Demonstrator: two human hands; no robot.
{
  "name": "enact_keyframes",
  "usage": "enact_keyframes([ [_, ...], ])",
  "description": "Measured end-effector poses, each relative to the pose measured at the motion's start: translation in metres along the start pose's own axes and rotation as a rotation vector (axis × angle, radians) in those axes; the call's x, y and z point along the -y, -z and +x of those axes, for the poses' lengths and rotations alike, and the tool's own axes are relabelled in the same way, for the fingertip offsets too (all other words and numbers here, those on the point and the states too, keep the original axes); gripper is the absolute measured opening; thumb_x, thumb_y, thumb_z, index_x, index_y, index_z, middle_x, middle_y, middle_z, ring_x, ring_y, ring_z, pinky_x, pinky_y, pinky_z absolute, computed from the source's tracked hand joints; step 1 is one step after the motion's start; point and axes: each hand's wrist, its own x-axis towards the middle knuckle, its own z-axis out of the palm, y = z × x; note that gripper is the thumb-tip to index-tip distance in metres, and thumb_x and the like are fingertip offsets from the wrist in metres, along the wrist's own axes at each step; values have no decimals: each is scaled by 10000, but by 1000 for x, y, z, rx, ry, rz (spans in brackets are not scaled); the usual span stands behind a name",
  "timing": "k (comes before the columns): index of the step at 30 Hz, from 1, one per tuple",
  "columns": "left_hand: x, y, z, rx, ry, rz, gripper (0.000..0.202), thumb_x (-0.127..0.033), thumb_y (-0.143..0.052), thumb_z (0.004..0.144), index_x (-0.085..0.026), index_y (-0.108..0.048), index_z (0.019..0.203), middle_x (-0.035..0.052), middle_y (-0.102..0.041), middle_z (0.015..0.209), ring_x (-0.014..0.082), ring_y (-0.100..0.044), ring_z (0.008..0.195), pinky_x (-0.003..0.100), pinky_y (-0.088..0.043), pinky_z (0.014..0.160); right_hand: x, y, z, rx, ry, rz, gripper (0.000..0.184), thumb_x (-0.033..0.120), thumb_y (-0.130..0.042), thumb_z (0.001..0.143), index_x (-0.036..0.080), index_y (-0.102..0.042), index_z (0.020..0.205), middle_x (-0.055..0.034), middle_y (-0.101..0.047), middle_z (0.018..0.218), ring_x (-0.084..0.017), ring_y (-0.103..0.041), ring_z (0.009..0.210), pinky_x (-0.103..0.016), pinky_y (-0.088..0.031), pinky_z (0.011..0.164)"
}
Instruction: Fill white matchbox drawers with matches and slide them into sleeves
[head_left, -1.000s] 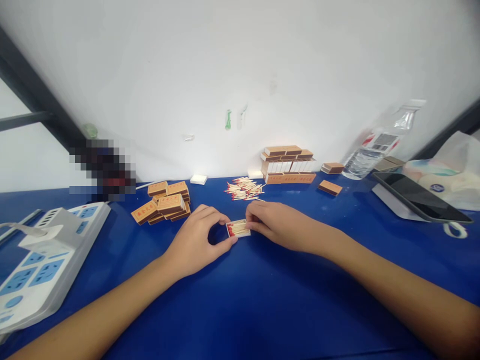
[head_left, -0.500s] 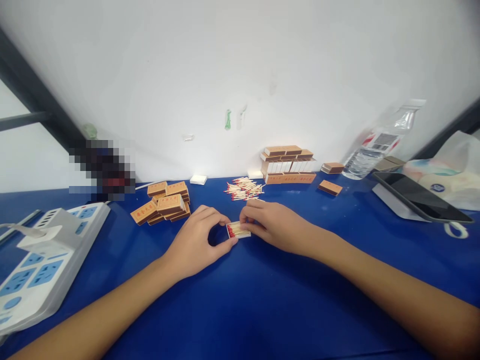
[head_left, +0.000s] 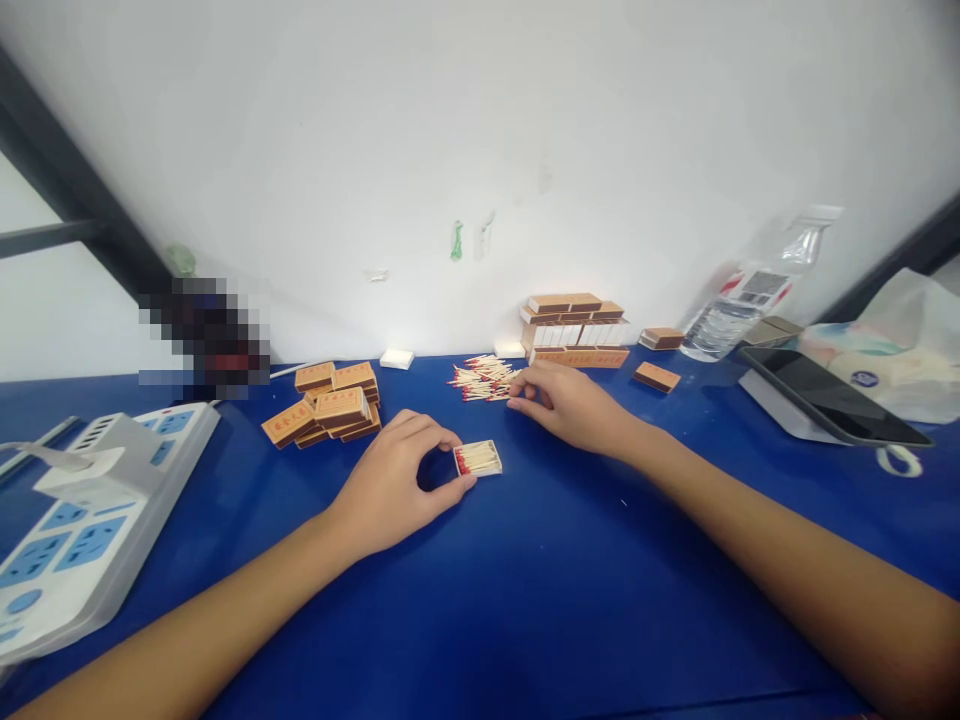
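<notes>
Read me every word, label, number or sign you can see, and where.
"安全火", on the leftmost matchbox; the character after it is unclear.
Too small or blurred: print on the other matchboxes, the bottle label and the round blue mark at right.
No text visible: the tray at the left hand.

Power strip [head_left: 90, 548] partly beyond left edge

On the bench [head_left: 480, 600], around the tray [head_left: 491, 472] with matches [head_left: 480, 457] inside: loose match pile [head_left: 484, 380] at twelve o'clock, matchbox stack [head_left: 576, 335] at one, matchbox heap [head_left: 340, 407] at ten, power strip [head_left: 90, 545] at nine. Farther out, bottle [head_left: 731, 312] at two, phone [head_left: 832, 395] at three.
</notes>
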Motion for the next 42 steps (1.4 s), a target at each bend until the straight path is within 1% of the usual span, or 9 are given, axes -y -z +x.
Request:
enact_keyframes([
  [4,0,-1,-1,-1,0,7,202,-371,-773,919,-223,-715,1044,44,-727,1016,247,-613,1012,428,-536,908,-3,-4,2,17,-47,-38,116,290,-620,1002,179,-656,998,-71,-639,1003,-187,-588,835,-301,-423,742],
  [9,2,-1,-1,-7,0,13,206,-364,-772,918,-226,-718,1061,49,-727,1028,252,-617,1019,437,-538,918,-1,-3,1,64,-101,-51,140,246,-575,1017,196,-589,887,-60,-642,952,-183,-579,797,-298,-413,713],
  [16,1,-1,0,-11,-2,6,190,-359,-773,917,-236,-715,1050,46,-728,1016,255,-625,1013,431,-540,905,8,-8,1,-21,8,-63,114,255,-561,1042,201,-596,948,-63,-619,998,-194,-590,847,-313,-440,757],
  [19,1,-1,0,-5,4,11,199,-369,-771,919,-237,-715,1058,49,-729,1024,260,-625,1022,438,-541,910,12,-14,2,-27,19,-105,127,253,-562,1044,202,-609,937,-65,-612,990,-198,-588,853,-319,-444,763],
  [23,3,-2,0,-4,0,16,212,-374,-773,918,-235,-715,1067,50,-729,1031,258,-621,1029,437,-540,918,9,-16,3,-43,3,-80,90,268,-609,1027,196,-617,975,-66,-606,1007,-207,-592,882,-328,-459,789],
  [26,3,-2,0,-5,-5,17,212,-374,-770,922,-233,-714,1069,46,-727,1030,250,-618,1021,431,-537,918,6,-15,3,-15,-24,-53,102,263,-612,1024,191,-610,951,-70,-607,996,-212,-593,888,-333,-466,801],
  [32,3,-1,0,-6,0,20,204,-375,-769,922,-230,-714,1055,46,-728,1022,251,-618,1012,432,-538,908,8,-6,4,64,-9,-25,196,268,-570,1043,202,-571,858,-73,-614,945,-223,-584,883,-343,-460,802],
  [37,3,0,0,-12,16,17,200,-369,-777,912,-234,-715,1046,43,-727,1013,254,-620,1008,430,-541,897,27,4,-2,33,58,97,161,265,-576,1049,204,-588,900,-63,-619,968,-197,-585,864,-313,-453,770],
  [42,3,-2,0,-24,14,21,208,-362,-783,907,-225,-703,1042,45,-726,1022,254,-623,1014,423,-542,896,61,-4,-14,144,131,107,145,230,-582,1057,200,-596,915,-49,-631,982,-176,-581,854,-297,-442,744],
])
